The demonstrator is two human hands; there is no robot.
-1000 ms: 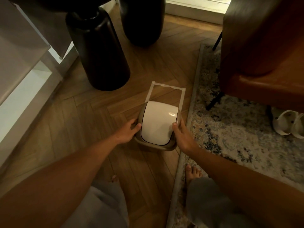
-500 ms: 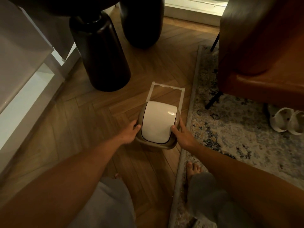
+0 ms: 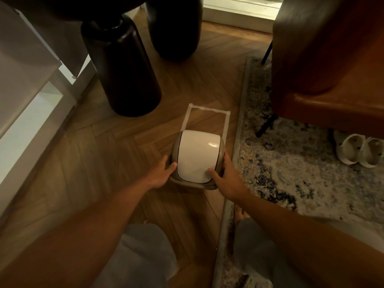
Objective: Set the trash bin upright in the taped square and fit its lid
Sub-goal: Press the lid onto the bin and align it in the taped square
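A small beige trash bin (image 3: 176, 181) stands upright on the wooden floor with its white swing lid (image 3: 197, 154) on top. It covers the near part of the white taped square (image 3: 204, 110), whose far half shows beyond it. My left hand (image 3: 161, 172) grips the bin's left rim. My right hand (image 3: 225, 177) holds the right rim, its thumb resting on the lid's near right corner.
Two dark rounded table legs (image 3: 122, 69) stand beyond the square to the left. A patterned rug (image 3: 291, 173) borders the bin on the right, with a brown leather chair (image 3: 332, 59) and pale clogs (image 3: 359, 150) on it. White shelving (image 3: 31, 100) runs along the left.
The bin stays in place between my hands. My right thumb has slid onto the lid's near corner; the camera has shifted slightly.
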